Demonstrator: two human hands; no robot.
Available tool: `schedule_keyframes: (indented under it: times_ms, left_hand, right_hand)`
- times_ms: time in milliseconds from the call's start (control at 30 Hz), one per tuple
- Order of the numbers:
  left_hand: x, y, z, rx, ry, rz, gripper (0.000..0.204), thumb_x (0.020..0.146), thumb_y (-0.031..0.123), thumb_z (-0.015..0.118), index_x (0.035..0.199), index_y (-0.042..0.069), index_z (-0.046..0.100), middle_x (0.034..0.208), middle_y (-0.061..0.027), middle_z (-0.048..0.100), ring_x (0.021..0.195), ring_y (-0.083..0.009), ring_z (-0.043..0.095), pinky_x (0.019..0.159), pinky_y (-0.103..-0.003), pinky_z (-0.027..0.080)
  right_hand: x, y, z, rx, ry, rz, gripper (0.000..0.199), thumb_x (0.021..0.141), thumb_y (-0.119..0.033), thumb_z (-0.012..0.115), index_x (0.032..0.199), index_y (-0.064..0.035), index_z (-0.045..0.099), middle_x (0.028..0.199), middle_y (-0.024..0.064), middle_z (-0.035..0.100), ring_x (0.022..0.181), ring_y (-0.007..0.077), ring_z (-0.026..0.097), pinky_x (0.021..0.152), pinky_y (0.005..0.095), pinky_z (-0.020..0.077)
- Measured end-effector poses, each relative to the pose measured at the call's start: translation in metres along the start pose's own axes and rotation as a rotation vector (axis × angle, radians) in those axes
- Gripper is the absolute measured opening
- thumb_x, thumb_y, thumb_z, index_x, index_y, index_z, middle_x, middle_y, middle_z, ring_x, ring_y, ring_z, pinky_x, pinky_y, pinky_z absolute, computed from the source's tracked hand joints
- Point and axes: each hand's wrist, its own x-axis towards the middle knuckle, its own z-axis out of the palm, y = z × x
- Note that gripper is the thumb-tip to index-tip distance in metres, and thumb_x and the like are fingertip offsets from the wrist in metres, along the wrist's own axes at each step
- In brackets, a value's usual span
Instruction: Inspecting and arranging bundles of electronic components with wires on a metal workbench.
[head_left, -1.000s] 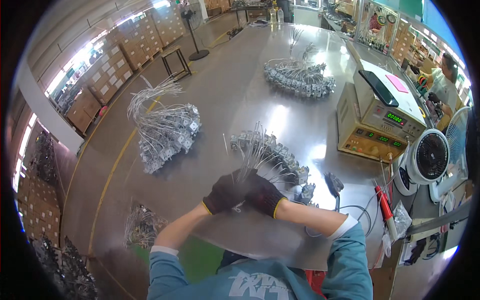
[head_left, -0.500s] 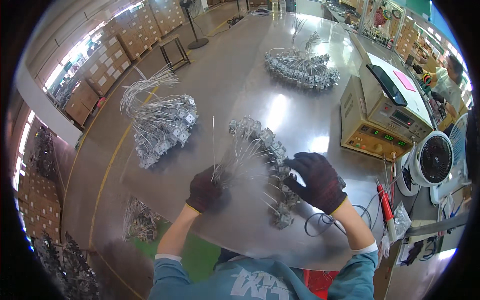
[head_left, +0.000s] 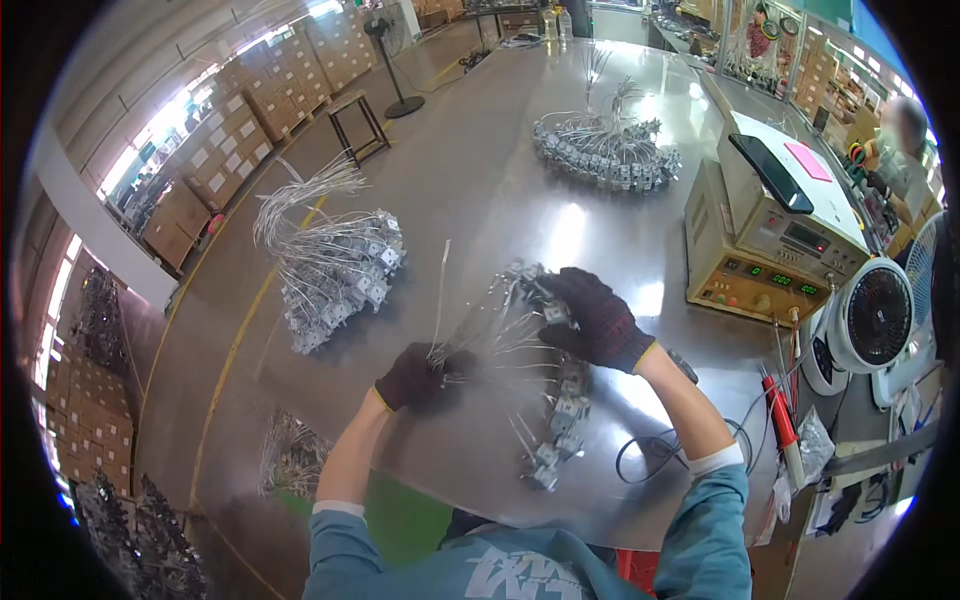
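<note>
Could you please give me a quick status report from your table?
Left hand closed around thin wires. Right hand at row of metal parts, grip unclear. Grey cable near right forearm, apart from row.

On the table (head_left: 475,200), parts (head_left: 569,415) lie mid-frame, one pile (head_left: 345,285) at centre left, another pile (head_left: 610,160) upper centre. At right, a phone (head_left: 770,173) lies atop stacked meters (head_left: 775,270), left of a fan (head_left: 873,312).

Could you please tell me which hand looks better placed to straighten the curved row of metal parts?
The right hand, I'd judge: it is at the row of metal parts, while the left hand holds the bunched wires away from them.
</note>
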Motion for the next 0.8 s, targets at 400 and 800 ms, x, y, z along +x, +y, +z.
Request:
schedule_keyframes:
  times_ms: [400, 800]
  left_hand:
    - [0.127, -0.039, 0.033, 0.132, 0.584, 0.140, 0.016, 0.085, 0.012, 0.071, 0.099, 0.011, 0.078, 0.099, -0.0109, 0.077, 0.094, -0.0330, 0.074, 0.085, -0.043, 0.059]
    - [0.143, -0.031, 0.036, 0.154, 0.517, 0.181, 0.015, 0.086, 0.013, 0.071, 0.099, 0.013, 0.079, 0.097, -0.0106, 0.078, 0.093, -0.0324, 0.074, 0.084, -0.043, 0.058]
  right_hand:
    - [-0.065, -0.058, 0.003, -0.026, 0.081, 0.136, 0.038, 0.099, -0.026, 0.073, 0.135, -0.0162, 0.066, 0.125, 0.0124, 0.074, 0.107, 0.0357, 0.073, 0.094, 0.0476, 0.0579]
    - [-0.068, -0.046, -0.011, 0.452, 0.033, 0.546, 0.049, 0.105, -0.018, 0.068, 0.150, -0.0118, 0.051, 0.103, 0.0190, 0.076, 0.088, 0.0328, 0.078, 0.081, 0.0433, 0.0611]
